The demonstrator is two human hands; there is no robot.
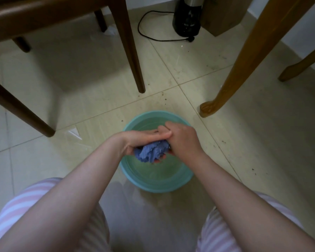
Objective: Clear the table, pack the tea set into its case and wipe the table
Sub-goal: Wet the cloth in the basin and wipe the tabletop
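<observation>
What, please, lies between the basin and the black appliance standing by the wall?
In the head view, only bare tiled floor with dark specks lies between the basin and the appliance; its black cord loops just left of that stretch.

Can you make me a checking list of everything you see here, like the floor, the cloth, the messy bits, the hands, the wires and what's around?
Surface: pale tiled floor, wet-looking patches near the basin.
Job's things: blue cloth bunched up over a teal basin that seems to hold water.
Clutter: dark specks on the tiles; a crumpled white scrap by a chair leg.
Hands: left hand and right hand both squeeze the cloth.
Cables: black cord looping on the floor from a black appliance.
Surroundings: dark chair legs, a lighter table leg, striped trousers.
</observation>
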